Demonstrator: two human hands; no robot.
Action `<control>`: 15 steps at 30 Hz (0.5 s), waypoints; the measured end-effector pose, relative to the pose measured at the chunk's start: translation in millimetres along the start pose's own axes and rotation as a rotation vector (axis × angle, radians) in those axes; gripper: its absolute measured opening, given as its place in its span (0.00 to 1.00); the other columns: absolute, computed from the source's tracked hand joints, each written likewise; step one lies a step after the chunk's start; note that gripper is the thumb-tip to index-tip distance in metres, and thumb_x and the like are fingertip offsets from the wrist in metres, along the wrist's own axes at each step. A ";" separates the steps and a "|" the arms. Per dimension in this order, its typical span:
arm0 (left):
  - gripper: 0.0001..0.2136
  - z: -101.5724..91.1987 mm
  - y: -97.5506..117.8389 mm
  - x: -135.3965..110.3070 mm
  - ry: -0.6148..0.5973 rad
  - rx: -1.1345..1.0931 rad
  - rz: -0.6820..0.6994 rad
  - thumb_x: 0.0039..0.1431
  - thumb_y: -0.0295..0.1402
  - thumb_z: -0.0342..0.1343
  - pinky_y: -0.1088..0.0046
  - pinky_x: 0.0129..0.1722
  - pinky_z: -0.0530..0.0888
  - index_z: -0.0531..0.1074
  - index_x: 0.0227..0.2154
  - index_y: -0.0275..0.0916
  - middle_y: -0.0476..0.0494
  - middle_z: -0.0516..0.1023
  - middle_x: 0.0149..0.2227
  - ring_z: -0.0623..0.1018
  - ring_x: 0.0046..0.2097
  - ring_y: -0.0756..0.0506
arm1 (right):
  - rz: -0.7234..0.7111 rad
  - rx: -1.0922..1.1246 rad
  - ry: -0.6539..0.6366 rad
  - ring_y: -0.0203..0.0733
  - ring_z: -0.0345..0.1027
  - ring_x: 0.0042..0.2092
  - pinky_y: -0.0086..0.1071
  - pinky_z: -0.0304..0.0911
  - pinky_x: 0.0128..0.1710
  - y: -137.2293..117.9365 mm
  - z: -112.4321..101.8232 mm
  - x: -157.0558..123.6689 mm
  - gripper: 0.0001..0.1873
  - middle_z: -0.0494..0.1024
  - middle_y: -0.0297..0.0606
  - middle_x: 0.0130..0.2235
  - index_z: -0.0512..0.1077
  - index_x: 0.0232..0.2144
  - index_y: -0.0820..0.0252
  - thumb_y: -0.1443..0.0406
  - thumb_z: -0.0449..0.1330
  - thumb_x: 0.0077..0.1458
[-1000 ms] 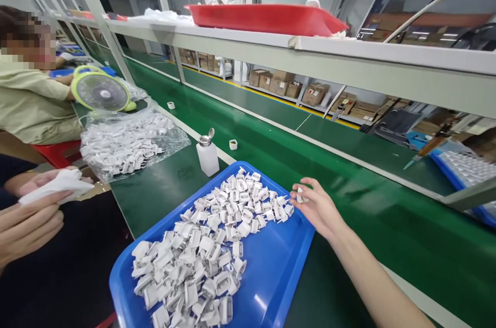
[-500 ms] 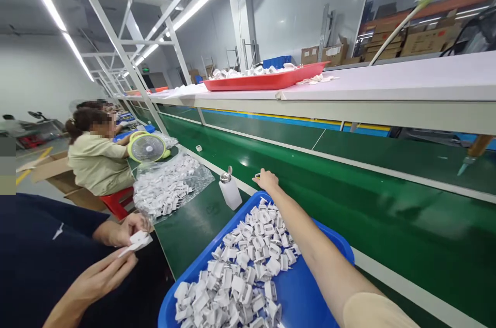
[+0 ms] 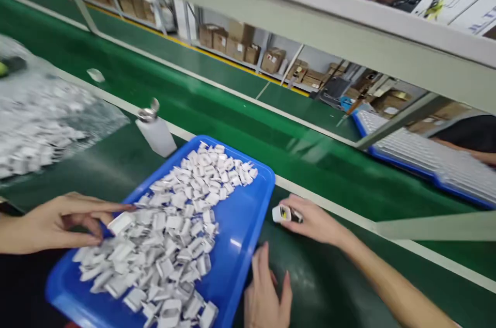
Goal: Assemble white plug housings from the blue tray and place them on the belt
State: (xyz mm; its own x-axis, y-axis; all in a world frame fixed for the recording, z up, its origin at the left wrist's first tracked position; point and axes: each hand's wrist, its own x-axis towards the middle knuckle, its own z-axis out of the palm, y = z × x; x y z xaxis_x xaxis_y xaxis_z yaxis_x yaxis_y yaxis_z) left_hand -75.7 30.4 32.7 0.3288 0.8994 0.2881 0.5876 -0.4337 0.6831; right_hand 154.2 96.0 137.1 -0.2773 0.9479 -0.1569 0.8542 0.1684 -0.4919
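Observation:
In my right hand (image 3: 304, 217) is a small white plastic charger housing (image 3: 281, 214), held between thumb and fingers. Its open end faces left and shows something yellow inside. My left hand (image 3: 267, 292) is low in the middle of the view, fingers raised and thumb spread, beside the right edge of a blue tray (image 3: 248, 214). I see nothing in it. Many white plastic plug parts (image 3: 170, 230) with thin pins lie heaped in the tray. A co-worker's hand (image 3: 65, 222) reaches over the tray's left side, fingers at a white part.
A white pump bottle (image 3: 156, 134) stands behind the tray. At left lies a clear bag of white parts (image 3: 42, 121). The green conveyor belt (image 3: 217, 106) runs behind, below a pale shelf beam (image 3: 310, 33). Blue trays of white pieces (image 3: 418, 152) stand at right.
The view has swung right and down. My outstretched hand has come back from the belt, and both my hands now show right of the tray. The co-worker's hand has moved to the tray.

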 end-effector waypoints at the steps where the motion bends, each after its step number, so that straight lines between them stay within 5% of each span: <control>1: 0.26 11.4 15.2 -12.1 -0.039 -0.046 -0.026 0.72 0.38 0.52 0.70 0.30 0.81 0.56 0.69 0.41 0.32 0.73 0.58 0.82 0.36 0.46 | -0.010 -0.022 -0.021 0.41 0.71 0.40 0.32 0.67 0.40 -1.8 11.1 -31.3 0.11 0.75 0.36 0.40 0.74 0.49 0.55 0.64 0.64 0.63; 4: 0.25 25.0 37.3 -30.6 -0.125 -0.087 -0.001 0.71 0.32 0.50 0.71 0.33 0.82 0.55 0.68 0.39 0.35 0.72 0.60 0.83 0.44 0.45 | -0.046 -0.094 -0.059 0.41 0.70 0.39 0.32 0.67 0.38 -12.2 43.5 -88.1 0.15 0.72 0.36 0.40 0.72 0.51 0.54 0.70 0.61 0.63; 8: 0.15 24.9 34.8 -27.7 -0.140 -0.015 0.144 0.66 0.28 0.55 0.71 0.34 0.80 0.67 0.54 0.40 0.43 0.79 0.49 0.82 0.48 0.42 | -0.007 -0.070 -0.009 0.46 0.68 0.44 0.37 0.70 0.44 -23.8 58.5 -111.8 0.20 0.71 0.40 0.43 0.68 0.55 0.54 0.70 0.61 0.61; 12: 0.13 24.0 35.7 -24.7 -0.146 0.038 0.163 0.62 0.27 0.59 0.72 0.31 0.77 0.68 0.48 0.41 0.45 0.79 0.46 0.80 0.45 0.43 | 0.167 0.214 0.265 0.43 0.68 0.43 0.36 0.71 0.44 -32.4 61.9 -128.5 0.20 0.68 0.40 0.47 0.62 0.59 0.52 0.67 0.53 0.67; 15: 0.12 25.0 35.8 -26.1 -0.150 0.053 0.184 0.60 0.27 0.60 0.72 0.30 0.76 0.67 0.45 0.42 0.46 0.77 0.44 0.79 0.42 0.44 | 0.204 0.295 0.494 0.42 0.68 0.44 0.35 0.70 0.44 -41.1 87.5 -128.6 0.15 0.67 0.40 0.49 0.65 0.55 0.49 0.67 0.47 0.71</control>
State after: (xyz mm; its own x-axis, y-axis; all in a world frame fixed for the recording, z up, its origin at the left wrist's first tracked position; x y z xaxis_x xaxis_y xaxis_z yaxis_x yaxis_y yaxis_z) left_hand -44.7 -9.9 32.9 0.5379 0.7884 0.2985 0.5446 -0.5953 0.5908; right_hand 116.3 -56.5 102.5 0.1767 0.9783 0.1080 0.6910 -0.0452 -0.7214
